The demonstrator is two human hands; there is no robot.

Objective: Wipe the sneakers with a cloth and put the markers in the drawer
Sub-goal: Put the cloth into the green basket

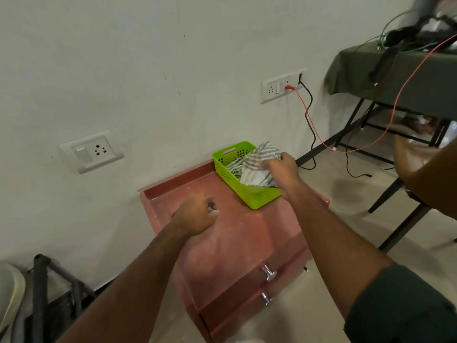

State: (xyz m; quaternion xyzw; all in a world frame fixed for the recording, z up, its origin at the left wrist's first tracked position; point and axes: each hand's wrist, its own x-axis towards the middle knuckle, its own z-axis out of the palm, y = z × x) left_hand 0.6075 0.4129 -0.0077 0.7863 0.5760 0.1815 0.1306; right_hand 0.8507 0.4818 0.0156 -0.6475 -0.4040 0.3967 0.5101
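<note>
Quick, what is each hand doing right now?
Left hand: closed in a fist, holding nothing visible.
Right hand: gripping the striped cloth over the green basket.

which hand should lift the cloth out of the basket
Probably right. The right hand already grips the striped cloth over the green basket, so it can likely just lift. The left hand is curled above the cabinet top, apart from the basket, holding nothing visible.

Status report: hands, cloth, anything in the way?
Right hand grips striped cloth over green basket. Left hand curled, empty. Nothing blocking.
</note>
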